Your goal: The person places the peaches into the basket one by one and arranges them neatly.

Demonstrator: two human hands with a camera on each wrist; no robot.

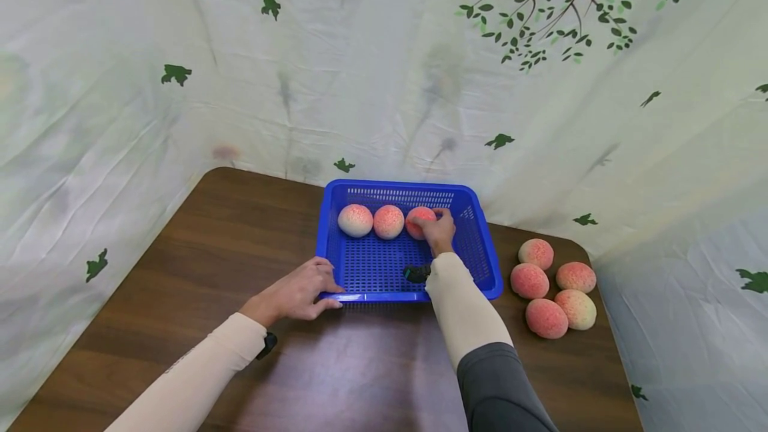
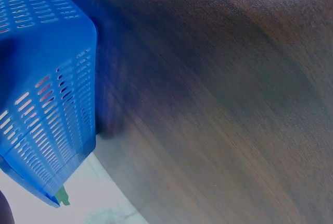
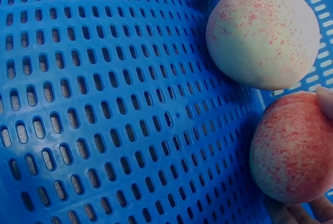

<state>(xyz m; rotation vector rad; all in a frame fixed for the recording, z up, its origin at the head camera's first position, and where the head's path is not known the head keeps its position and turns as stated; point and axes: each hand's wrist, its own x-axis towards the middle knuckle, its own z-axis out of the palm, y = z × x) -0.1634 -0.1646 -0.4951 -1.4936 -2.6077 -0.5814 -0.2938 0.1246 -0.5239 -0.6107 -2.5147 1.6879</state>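
Observation:
A blue plastic basket (image 1: 384, 265) stands on the table with three peaches in a row along its far side. My right hand (image 1: 441, 231) reaches inside and grips the rightmost peach (image 1: 421, 222), its thumb and fingers around the fruit. In the right wrist view that reddish peach (image 3: 294, 148) sits low beside the middle peach (image 3: 263, 36), a small gap between them. The leftmost peach (image 1: 355, 221) is paler. At the basket's front left corner, my left hand (image 1: 300, 291) holds the rim between fingers and thumb; the left wrist view shows only the basket's outer wall (image 2: 52, 114).
Several loose peaches (image 1: 546, 318) lie grouped on the table right of the basket. The brown wooden table (image 1: 252, 219) meets a pale hanging cloth (image 1: 384, 85) with leaf prints at its back and sides.

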